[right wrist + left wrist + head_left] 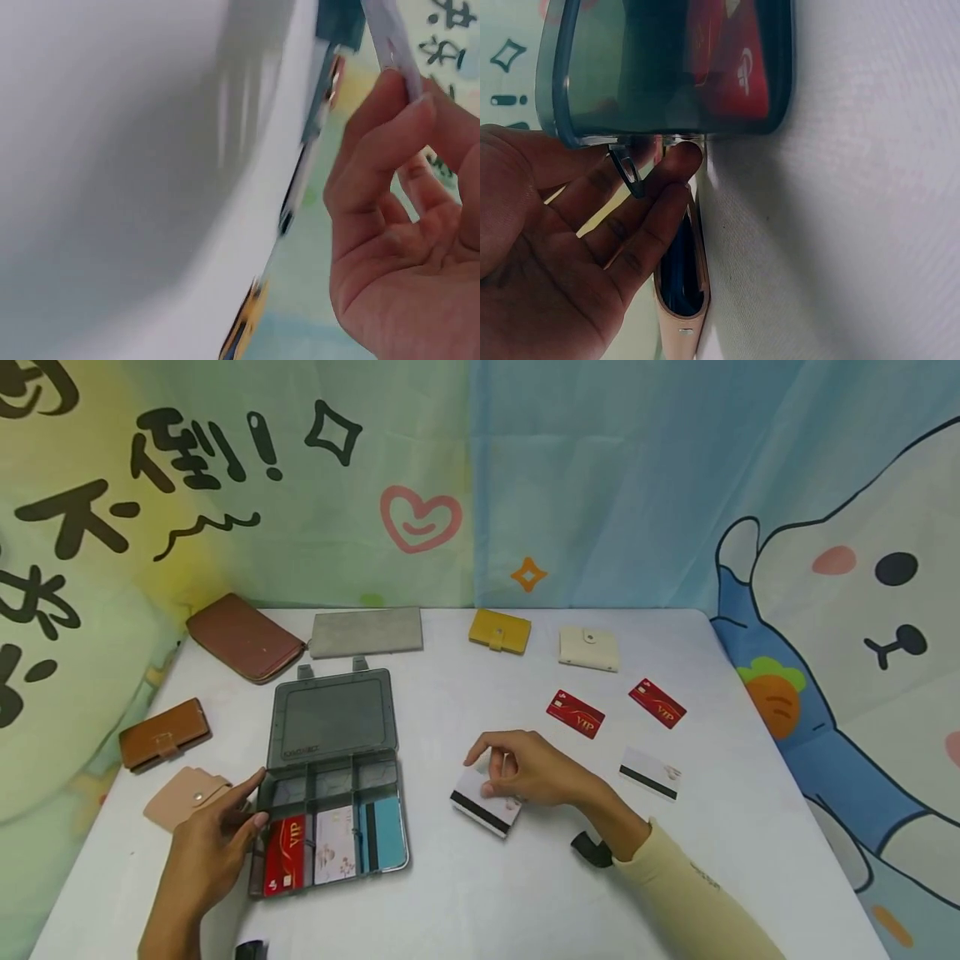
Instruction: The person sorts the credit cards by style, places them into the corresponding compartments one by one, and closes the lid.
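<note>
My left hand (206,843) holds the left side of an open grey plastic storage box (333,714), thumb at the rim and fingertips against its side wall. Inside its front compartments lie a red VIP card (285,857), a white patterned card (335,847) and a blue card with a dark stripe (388,835). To the right of the box, my right hand (536,768) pinches a white card with a black stripe (480,802), tilted above the table. In the right wrist view, that card (391,37) is between thumb and fingers.
Two red VIP cards (575,714) and a white striped card (651,774) lie at right. Behind the box are a brown wallet (243,639), a grey wallet (367,633), a yellow wallet (500,632) and a cream wallet (588,649). A tan wallet (165,737) and pink wallet (183,797) lie left.
</note>
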Demonstrator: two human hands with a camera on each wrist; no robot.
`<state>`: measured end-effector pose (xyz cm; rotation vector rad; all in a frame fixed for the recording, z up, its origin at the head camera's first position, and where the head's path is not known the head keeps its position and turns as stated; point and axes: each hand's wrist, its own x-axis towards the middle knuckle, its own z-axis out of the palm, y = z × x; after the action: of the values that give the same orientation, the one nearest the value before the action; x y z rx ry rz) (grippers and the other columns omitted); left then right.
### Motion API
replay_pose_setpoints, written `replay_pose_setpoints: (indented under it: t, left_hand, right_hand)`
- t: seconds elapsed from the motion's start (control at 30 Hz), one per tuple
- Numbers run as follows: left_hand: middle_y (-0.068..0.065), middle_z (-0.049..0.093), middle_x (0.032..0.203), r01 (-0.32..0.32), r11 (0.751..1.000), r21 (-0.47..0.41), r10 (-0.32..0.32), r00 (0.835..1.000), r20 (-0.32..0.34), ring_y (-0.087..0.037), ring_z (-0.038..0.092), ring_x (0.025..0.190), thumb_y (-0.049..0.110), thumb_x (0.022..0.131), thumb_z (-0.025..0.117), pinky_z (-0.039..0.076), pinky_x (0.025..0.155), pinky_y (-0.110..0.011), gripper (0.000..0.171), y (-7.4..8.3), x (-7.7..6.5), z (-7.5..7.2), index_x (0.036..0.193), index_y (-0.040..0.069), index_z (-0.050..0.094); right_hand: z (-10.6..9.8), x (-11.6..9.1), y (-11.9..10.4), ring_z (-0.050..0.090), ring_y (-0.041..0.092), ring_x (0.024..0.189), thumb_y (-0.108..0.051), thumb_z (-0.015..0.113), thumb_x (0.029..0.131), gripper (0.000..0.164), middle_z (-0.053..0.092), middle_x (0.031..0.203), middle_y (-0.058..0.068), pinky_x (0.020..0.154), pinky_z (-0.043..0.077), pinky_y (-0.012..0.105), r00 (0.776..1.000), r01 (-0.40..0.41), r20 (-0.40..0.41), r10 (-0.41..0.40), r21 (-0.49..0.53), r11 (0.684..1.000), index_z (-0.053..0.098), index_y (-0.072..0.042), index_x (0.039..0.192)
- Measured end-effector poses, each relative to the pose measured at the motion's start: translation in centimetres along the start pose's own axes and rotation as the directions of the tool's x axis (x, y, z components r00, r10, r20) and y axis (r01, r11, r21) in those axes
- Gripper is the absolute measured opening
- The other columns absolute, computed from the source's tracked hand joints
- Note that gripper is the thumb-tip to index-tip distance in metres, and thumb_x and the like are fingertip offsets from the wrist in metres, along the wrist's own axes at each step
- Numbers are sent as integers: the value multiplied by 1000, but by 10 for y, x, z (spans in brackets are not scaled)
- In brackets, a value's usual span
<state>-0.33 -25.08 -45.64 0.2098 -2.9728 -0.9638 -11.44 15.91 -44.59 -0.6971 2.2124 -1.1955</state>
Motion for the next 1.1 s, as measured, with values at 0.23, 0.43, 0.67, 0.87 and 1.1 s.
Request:
replay_pose_setpoints:
  t: [0.23,0.43,0.67,0.87,1.1]
  left_hand:
    - [-26,67,117,-3,1000,8,3,1000,-5,-30,68,90,10,91,72,59,69,-37,63,-1,1,0,149,22,49]
    - [-28,67,119,-3,1000,-1,3,1000,1,-33,69,91,9,91,72,60,71,-42,64,0,1,1,149,23,48]
    - [-30,65,121,11,1000,3,-11,1000,5,-38,70,94,9,91,71,59,77,-50,64,2,0,1,149,22,48]
    - [-30,65,122,0,1000,-7,0,1000,-14,-39,70,93,8,91,71,60,73,-45,63,1,-2,1,149,22,49]
    - [-30,65,122,-23,1000,-9,23,999,-23,-37,70,92,8,91,71,60,72,-46,62,1,-2,1,148,20,50]
  right_hand:
    - [46,26,-31,61,24,49,-16,80,85,37,65,78,6,50,55,30,1000,26,6,-28,219,975,66,-17,120]
    - [89,49,-58,69,24,53,-14,79,86,29,71,72,0,48,57,35,998,22,-68,-5,253,967,66,-16,111]
    - [125,67,-78,62,1,50,-26,81,84,29,65,60,-18,82,55,22,991,21,-131,-28,-56,998,69,-17,110]
    - [132,74,-83,51,-13,59,-36,82,83,36,60,59,-24,107,46,43,975,93,-167,-148,-302,949,72,-18,112]
    - [97,68,-66,58,-3,62,-35,83,82,38,65,71,-19,83,54,25,971,140,-168,-171,-181,973,70,-18,114]
